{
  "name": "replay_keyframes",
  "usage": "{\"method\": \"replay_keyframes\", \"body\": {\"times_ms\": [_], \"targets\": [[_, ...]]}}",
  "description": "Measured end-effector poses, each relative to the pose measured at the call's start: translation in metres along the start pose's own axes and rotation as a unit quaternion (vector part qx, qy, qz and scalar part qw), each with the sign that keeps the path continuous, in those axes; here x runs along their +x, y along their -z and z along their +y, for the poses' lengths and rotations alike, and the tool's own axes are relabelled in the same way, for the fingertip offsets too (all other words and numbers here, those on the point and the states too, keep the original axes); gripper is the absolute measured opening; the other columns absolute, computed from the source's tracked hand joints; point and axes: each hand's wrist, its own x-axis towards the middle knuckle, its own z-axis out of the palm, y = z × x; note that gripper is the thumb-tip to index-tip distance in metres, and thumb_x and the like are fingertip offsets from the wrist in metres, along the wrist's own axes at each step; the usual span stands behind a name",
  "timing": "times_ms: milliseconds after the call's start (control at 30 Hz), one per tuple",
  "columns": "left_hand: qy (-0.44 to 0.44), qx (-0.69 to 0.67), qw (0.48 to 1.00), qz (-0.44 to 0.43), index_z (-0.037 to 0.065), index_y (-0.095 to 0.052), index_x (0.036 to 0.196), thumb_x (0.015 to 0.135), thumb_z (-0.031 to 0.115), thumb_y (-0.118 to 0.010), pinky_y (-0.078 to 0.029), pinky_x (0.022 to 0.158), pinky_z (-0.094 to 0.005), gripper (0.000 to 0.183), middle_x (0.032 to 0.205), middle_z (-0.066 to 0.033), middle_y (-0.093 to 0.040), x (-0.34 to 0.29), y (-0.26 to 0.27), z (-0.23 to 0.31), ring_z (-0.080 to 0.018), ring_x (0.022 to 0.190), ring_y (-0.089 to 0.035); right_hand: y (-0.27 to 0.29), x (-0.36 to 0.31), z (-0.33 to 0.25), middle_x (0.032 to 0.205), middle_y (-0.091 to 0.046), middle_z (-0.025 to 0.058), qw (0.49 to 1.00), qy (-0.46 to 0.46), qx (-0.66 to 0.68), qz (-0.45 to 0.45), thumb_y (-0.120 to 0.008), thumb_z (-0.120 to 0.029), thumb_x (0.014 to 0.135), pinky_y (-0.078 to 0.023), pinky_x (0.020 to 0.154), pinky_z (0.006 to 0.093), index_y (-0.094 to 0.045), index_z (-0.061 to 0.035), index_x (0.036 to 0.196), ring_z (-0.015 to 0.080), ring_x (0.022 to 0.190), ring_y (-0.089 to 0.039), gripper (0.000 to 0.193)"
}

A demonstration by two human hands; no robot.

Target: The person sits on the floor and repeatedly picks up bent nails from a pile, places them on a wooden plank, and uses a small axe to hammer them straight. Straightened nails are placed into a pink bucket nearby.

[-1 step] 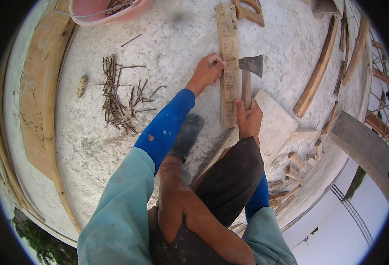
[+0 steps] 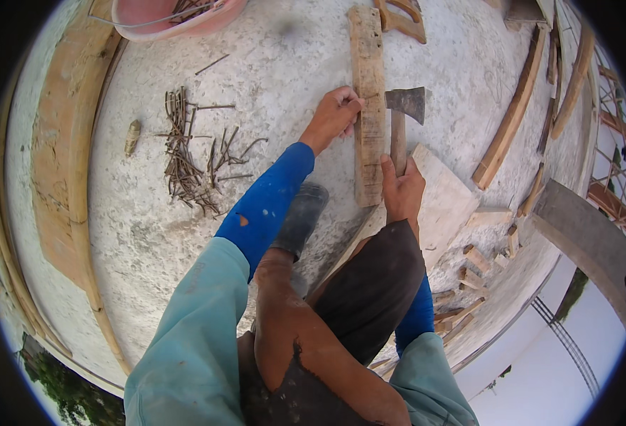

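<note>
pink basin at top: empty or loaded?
Loaded. The pink basin holds a bundle of dark, thin rods like the bent rusty nails lying on the concrete; how full it is cannot be told.

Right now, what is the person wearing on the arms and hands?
Both hands, left hand and right hand, are bare, without gloves. Each forearm has a tight blue sleeve, the left with a small hole. Above these are loose, pale teal shirt sleeves.

The person wears pale teal short sleeves over tight bright-blue undersleeves; the left undersleeve (image 2: 267, 202) has a small orange-edged hole. Dark brown-black shorts (image 2: 370, 291) cover the thigh, and a grey rubber boot (image 2: 300, 216) covers one foot. Both hands are bare.
</note>
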Motion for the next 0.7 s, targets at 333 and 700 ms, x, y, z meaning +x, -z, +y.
{"method": "replay_keyframes", "body": {"times_ms": [333,700], "targets": [[-0.022,0.006,1.0,0.001,0.007,-0.061,0.096,0.106,0.025,-0.064,-0.039,0.049,-0.028,0.021,0.071,0.0001,-0.057,0.008,0.0,0.003,-0.0101,0.053,-0.052,0.005,0.037,-0.034,0.07,-0.067,0.0256,0.991,0.078,-0.105,-0.019,-0.069,-0.04,0.105,-0.052,0.059,0.0494,-0.061,0.0023,0.098,0.0475,0.066,-0.069,0.044],[-0.024,-0.002,1.0,0.018,0.004,-0.06,0.094,0.107,0.022,-0.063,-0.04,0.048,-0.0285,0.022,0.071,-0.0007,-0.058,0.006,-0.002,-0.004,-0.0091,0.054,-0.052,0.014,0.038,-0.018,0.072,-0.068,0.0308,0.986,0.073,-0.137,-0.065,-0.065,-0.04,0.105,-0.054,0.06,0.0551,-0.06,0.003,0.098,0.0516,0.069,-0.069,0.044]]}}
